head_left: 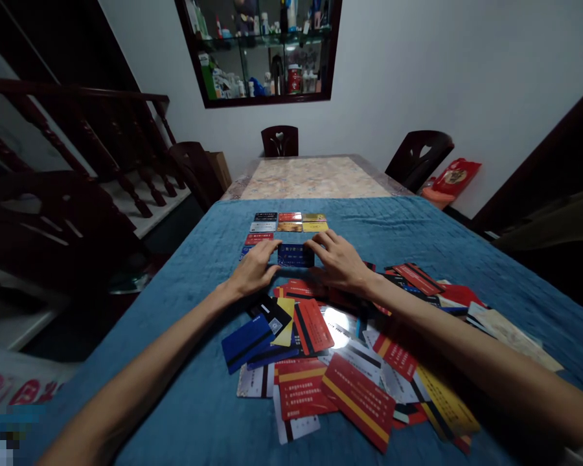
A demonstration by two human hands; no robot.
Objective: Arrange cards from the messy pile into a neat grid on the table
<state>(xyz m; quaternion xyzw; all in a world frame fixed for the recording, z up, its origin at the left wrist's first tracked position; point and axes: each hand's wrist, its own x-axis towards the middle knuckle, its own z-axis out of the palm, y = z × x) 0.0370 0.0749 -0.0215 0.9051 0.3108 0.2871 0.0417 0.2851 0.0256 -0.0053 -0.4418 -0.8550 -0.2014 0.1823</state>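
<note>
A dark blue card with pale printing is upright between my hands. My left hand pinches its left edge, and the fingers of my right hand close on its right edge. Just beyond lie several cards in rows, among them a black card, a yellow card and a red card. Another blue card is partly covered by my left hand. Nearer to me spreads a loose heap of overlapping cards, with a blue card and a red striped card on top.
A blue cloth covers the near part of the table; a patterned cover shows at the far end. Dark wooden chairs stand around it. To the left runs a stair railing. A red bag sits beyond the right side.
</note>
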